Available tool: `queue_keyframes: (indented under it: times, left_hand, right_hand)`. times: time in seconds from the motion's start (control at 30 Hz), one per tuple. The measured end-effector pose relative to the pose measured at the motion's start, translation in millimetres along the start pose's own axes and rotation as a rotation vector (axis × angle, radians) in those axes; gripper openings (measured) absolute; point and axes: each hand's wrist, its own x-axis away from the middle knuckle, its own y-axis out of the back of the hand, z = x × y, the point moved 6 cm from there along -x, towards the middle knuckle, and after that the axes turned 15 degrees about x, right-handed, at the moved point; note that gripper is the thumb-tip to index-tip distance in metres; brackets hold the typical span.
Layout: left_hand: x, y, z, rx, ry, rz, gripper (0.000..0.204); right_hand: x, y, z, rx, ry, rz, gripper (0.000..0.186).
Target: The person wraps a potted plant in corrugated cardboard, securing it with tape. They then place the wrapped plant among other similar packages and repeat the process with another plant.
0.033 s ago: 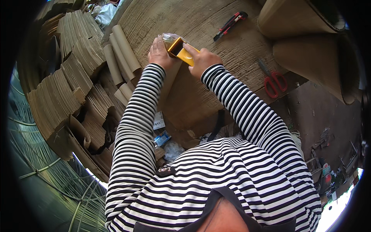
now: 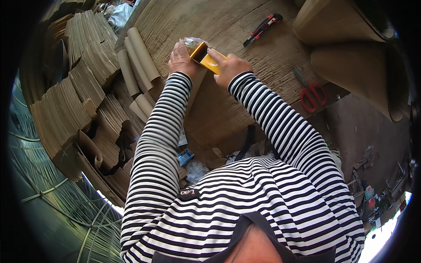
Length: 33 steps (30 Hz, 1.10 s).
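Observation:
A yellow tape dispenser (image 2: pixel 211 64) with a roll of clear tape (image 2: pixel 193 42) at its far side is gripped by my right hand (image 2: pixel 232 70). The right index finger lies along its top. Just left of it, my left hand (image 2: pixel 180 59) rests with fingers stretched out, beside the dispenser's open end. Its thumb is hidden. A pale strip of cardboard (image 2: pixel 196 90) runs from beneath the dispenser toward me, its upper part covered by my hands and the tool.
A red and black utility knife (image 2: pixel 262 30) and red-handled scissors (image 2: pixel 312 95) lie right on the wooden table (image 2: pixel 219 22). Stacked cardboard (image 2: pixel 61 109) and long cardboard pieces (image 2: pixel 140 57) fill the left. Large curled brown sheets (image 2: pixel 346 65) stand at far right.
My left forearm has shifted slightly to the right. Both hands and the tape dispenser stay in nearly the same place.

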Motion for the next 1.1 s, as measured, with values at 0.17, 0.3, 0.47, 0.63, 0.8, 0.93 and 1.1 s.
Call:
queue_keyframes:
  times: [0.17, 0.3, 0.47, 0.63, 0.8, 0.93, 1.1]
  left_hand:
    - [1.4, 14.4, 17.6, 0.182, -0.064, -0.017, 0.125]
    - [-10.6, 16.9, 29.3, 0.232, -0.132, 0.077, 0.124]
    - [-56.8, 8.4, 54.2, 0.603, -0.112, 0.312, 0.125]
    - [-99.0, 13.2, 105.7, 0.954, -0.036, 0.365, 0.112]
    - [-83.0, 56.9, 90.6, 0.569, -0.039, 0.095, 0.111]
    - [-47.4, 49.9, 25.0, 0.084, -0.132, -0.034, 0.113]
    - [-61.7, 66.2, 45.2, 0.269, -0.127, 0.054, 0.115]
  right_hand:
    - [42.2, 48.5, -24.5, 0.032, 0.166, -0.053, 0.077]
    - [78.3, 29.7, -85.0, 0.119, 0.114, 0.001, 0.08]
    - [10.5, -33.5, -59.9, 0.227, 0.035, 0.206, 0.08]
    - [-47.6, -32.5, -9.9, 0.175, 0.048, 0.2, 0.075]
    - [-66.2, -20.3, 12.6, 0.116, 0.035, 0.133, 0.074]
    - [-65.5, -23.1, 6.9, 0.092, 0.033, 0.101, 0.074]
    - [-24.4, -5.0, -11.5, 0.053, 0.132, 0.011, 0.084]
